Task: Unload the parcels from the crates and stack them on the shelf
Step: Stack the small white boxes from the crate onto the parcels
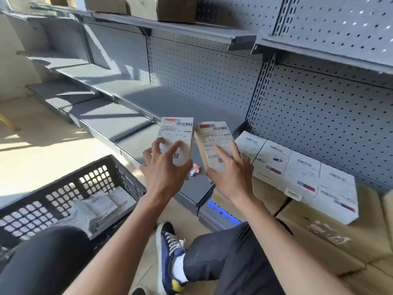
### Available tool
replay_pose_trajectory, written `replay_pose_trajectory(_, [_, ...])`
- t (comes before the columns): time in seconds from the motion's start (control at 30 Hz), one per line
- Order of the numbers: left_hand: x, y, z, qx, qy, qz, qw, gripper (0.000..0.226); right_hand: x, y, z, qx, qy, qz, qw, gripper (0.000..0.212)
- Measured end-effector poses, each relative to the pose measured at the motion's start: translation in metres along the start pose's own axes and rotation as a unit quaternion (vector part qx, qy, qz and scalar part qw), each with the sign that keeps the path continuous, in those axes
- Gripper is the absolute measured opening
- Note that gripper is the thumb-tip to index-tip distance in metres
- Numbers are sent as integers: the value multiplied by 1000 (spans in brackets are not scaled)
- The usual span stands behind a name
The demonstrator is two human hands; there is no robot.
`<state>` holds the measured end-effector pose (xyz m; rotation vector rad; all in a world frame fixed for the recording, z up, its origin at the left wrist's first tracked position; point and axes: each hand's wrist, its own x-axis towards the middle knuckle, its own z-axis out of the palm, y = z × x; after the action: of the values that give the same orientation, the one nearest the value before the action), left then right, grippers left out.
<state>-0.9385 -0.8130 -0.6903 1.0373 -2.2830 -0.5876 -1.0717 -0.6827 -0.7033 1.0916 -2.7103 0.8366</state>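
Left hand (164, 167) grasping left parcel (176, 138); right hand (230, 174) grasping right parcel (214, 143). Both parcels upright, side by side above shelf (136, 96), left of parcel row (297, 169). Crate (70, 188) below-left of shelf, parcels inside.

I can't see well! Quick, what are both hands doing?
Left hand: holding a small labelled parcel.
Right hand: holding another labelled parcel.
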Motion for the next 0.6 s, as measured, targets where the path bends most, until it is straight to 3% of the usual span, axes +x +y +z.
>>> replay_pose_trajectory(0.07, [1, 18, 9, -9, -16, 22, 1000, 57, -4, 16, -15, -3, 15, 31, 999, 86])
replay_pose_trajectory(0.27, [0, 70, 45, -46, -77, 94, 991, 55, -26, 66, -52, -31, 50, 122, 991, 71])
replay_pose_trajectory(0.6, [-22, 138, 105, -85, -152, 156, 972, 51, -64, 136, -99, -68, 86, 224, 969, 78])
